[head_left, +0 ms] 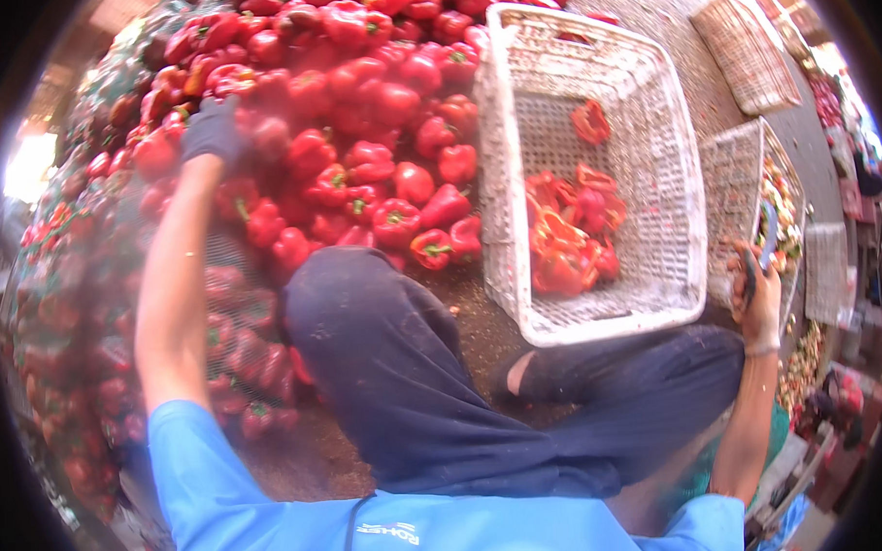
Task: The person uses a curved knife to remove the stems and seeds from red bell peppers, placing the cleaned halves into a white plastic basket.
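Dusty brown ground (471, 313) lies under a seated person, with bright daylight at the left and right edges of the scene. The left hand (213, 131), in a dark glove, reaches far out to the left and rests among red peppers (391, 102); its fingers are hidden and blurred, so I cannot tell whether they are wide, narrow or around a pepper. The right hand (758, 294), out to the right, is closed around the dark handle of a knife (769, 230), whose blade points away from the person. A pale band (762, 349) circles the right wrist.

The peppers are heaped from the left across the middle of the scene, whole and mostly red, some with green stems. Nearer on the left, more peppers lie under or inside a net (233, 312).

Right of the heap stands a white crate (499, 128), its near end just beyond the person's right leg. Cut pepper pieces (561, 237), red and orange, lie in its near half, with one more piece farther up.

Just beside it on the right, near the knife, a second crate (729, 168) holds pale and green scraps (780, 200). Farther off on the right sits another crate (741, 56). Dark trousers (374, 317) cover the bent legs, below a blue shirt (489, 531).
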`<move>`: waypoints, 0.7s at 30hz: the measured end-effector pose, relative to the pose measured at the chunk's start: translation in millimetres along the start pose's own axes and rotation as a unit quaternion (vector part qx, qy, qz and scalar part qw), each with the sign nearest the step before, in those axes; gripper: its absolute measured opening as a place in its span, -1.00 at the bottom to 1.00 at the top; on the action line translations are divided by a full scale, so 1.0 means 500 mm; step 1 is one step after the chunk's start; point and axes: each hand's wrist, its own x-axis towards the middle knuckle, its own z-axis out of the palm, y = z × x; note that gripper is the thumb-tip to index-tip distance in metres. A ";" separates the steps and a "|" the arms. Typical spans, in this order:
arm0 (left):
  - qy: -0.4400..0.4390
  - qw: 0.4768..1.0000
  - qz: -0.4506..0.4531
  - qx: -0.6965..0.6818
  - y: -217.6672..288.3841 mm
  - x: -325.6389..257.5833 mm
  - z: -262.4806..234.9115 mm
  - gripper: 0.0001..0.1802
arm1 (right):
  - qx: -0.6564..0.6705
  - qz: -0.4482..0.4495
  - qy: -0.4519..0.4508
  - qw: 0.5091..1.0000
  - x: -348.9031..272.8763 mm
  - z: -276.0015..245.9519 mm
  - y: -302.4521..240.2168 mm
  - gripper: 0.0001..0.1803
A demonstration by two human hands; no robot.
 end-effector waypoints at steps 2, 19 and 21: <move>0.049 0.998 0.029 -0.015 -0.042 0.018 0.035 0.04 | -0.026 -0.013 -0.005 1.000 -0.004 0.044 -0.020 -0.65; -0.152 0.484 0.224 -0.832 0.324 -0.453 -0.373 -0.39 | 0.241 0.004 -0.331 0.912 -0.215 0.479 -0.218 -0.66; -0.198 0.430 0.255 -0.843 0.415 -0.485 -0.366 -0.40 | 0.265 0.007 -0.320 0.910 -0.224 0.449 -0.221 -0.68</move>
